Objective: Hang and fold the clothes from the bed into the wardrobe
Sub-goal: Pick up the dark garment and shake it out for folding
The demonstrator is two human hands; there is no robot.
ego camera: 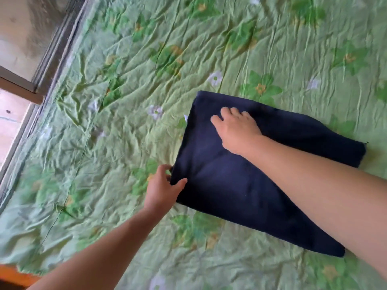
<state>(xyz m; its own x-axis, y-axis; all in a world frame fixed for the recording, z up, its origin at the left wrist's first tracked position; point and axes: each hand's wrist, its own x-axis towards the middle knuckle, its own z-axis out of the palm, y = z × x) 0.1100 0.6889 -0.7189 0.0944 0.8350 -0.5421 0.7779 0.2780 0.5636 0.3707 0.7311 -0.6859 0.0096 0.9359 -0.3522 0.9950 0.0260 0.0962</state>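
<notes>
Right hand [236, 130] presses open-fingered on the folded navy garment [230, 195], possibly trousers; left hand [161, 189] pinches its edge. An uneven pull could skew the fold.

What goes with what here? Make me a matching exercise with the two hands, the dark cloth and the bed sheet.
Things:
1. left hand
2. right hand
3. navy garment
4. green floral sheet

States:
a. wrinkled, spread underneath
b. rests flat on top of the garment
c. folded, lying on the sheet
d. pinches the garment's edge

Pairs: 1-d, 2-b, 3-c, 4-a
</notes>
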